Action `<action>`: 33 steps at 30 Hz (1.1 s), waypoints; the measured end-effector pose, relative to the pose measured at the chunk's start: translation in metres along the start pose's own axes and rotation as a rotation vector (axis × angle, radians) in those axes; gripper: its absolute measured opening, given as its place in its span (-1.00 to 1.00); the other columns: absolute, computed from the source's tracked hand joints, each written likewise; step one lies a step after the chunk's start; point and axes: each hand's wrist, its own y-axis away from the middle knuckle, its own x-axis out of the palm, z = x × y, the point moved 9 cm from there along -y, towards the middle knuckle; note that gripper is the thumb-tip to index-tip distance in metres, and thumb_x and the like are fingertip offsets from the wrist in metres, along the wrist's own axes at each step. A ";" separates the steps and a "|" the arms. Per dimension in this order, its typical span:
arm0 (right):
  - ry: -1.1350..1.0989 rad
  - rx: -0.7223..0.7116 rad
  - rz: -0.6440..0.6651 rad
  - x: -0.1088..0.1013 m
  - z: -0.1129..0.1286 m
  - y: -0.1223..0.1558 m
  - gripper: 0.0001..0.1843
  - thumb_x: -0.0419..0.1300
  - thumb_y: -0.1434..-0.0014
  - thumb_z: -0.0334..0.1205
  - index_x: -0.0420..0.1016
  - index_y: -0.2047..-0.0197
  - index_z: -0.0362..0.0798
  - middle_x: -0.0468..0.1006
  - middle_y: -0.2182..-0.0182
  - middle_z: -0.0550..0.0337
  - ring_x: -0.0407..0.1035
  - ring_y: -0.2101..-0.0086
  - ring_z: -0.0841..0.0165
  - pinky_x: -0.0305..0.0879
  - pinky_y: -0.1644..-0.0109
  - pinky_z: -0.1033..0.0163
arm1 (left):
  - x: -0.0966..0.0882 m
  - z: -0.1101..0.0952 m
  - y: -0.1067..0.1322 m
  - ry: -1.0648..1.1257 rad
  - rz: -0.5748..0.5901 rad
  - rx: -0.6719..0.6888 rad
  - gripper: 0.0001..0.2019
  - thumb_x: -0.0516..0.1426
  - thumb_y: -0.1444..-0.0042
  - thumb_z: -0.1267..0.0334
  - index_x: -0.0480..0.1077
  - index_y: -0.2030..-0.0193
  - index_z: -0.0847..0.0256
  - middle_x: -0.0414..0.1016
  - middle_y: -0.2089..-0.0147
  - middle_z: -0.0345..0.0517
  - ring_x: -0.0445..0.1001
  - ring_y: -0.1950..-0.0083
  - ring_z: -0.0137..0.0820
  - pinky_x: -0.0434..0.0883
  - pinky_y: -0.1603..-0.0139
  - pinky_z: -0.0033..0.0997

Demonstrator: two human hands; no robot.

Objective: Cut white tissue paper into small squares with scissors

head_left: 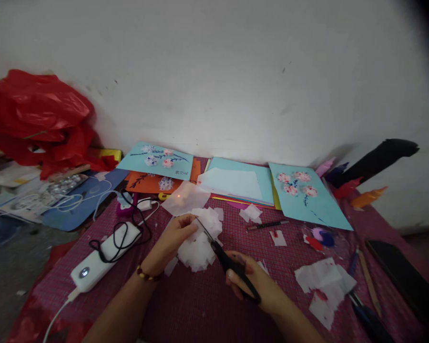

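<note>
My left hand (173, 238) pinches a ruffled wad of white tissue paper (200, 245) just above the red cloth. In my right hand (257, 283) are black-handled scissors (232, 267), fingers through the loops. Their thin blades reach up and left into the tissue, close to my left fingertips. A beaded bracelet (148, 275) circles my left wrist.
The table wears a red patterned cloth (200, 305). A white power bank (105, 257) with a black cable lies left. Light-blue flower cards (303, 197) and coloured paper (236, 183) line the wall. A pen (266, 225), tissue scraps (323, 281) and a red plastic bag (39, 119) lie around.
</note>
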 end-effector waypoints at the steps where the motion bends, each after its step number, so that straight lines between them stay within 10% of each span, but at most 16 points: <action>1: -0.007 0.007 -0.013 -0.001 0.000 0.000 -0.39 0.31 0.00 0.23 0.39 0.09 -0.09 0.35 0.51 0.36 0.12 0.69 0.61 0.00 0.64 0.43 | -0.001 -0.003 0.001 -0.016 0.013 0.009 -0.79 0.25 0.17 0.19 0.40 0.44 0.28 0.34 0.51 -0.26 0.25 0.53 -0.54 0.19 0.50 -0.54; 9: 0.024 -0.028 -0.036 -0.004 0.005 0.001 -0.35 0.25 -0.03 0.29 0.34 0.04 -0.07 0.37 0.46 0.31 0.14 0.62 0.56 0.06 0.56 0.37 | -0.003 -0.011 0.003 -0.118 0.137 -0.019 -0.85 0.24 0.16 0.26 0.41 0.45 0.28 0.34 0.48 -0.25 0.25 0.51 -0.53 0.18 0.49 -0.53; 18: 0.167 -0.093 0.152 0.012 0.016 0.009 -0.32 0.11 -0.15 0.32 0.24 -0.13 -0.01 0.31 0.31 0.20 0.19 0.37 0.39 0.14 0.26 0.22 | -0.037 -0.024 0.001 -0.033 -0.165 0.091 -0.88 0.23 0.19 0.28 0.40 0.48 0.26 0.36 0.47 -0.25 0.31 0.45 -0.51 0.30 0.41 -0.52; 26: 0.176 -0.080 0.113 0.014 0.014 0.004 -0.39 0.22 -0.10 0.26 0.34 -0.05 0.02 0.24 0.37 0.28 0.08 0.42 0.42 0.10 0.36 0.28 | -0.012 -0.008 -0.003 -0.101 -0.052 0.005 -0.83 0.27 0.23 0.24 0.41 0.55 0.29 0.34 0.54 -0.24 0.24 0.53 -0.54 0.20 0.51 -0.55; 33: 0.141 -0.077 0.009 0.009 0.019 0.002 -0.52 0.31 -0.06 0.08 0.45 0.02 0.01 0.44 0.26 0.19 0.32 0.22 0.24 0.25 0.05 0.11 | -0.009 0.000 -0.007 -0.129 -0.021 -0.004 -0.78 0.28 0.24 0.20 0.34 0.59 0.27 0.27 0.58 -0.28 0.19 0.54 -0.54 0.18 0.52 -0.54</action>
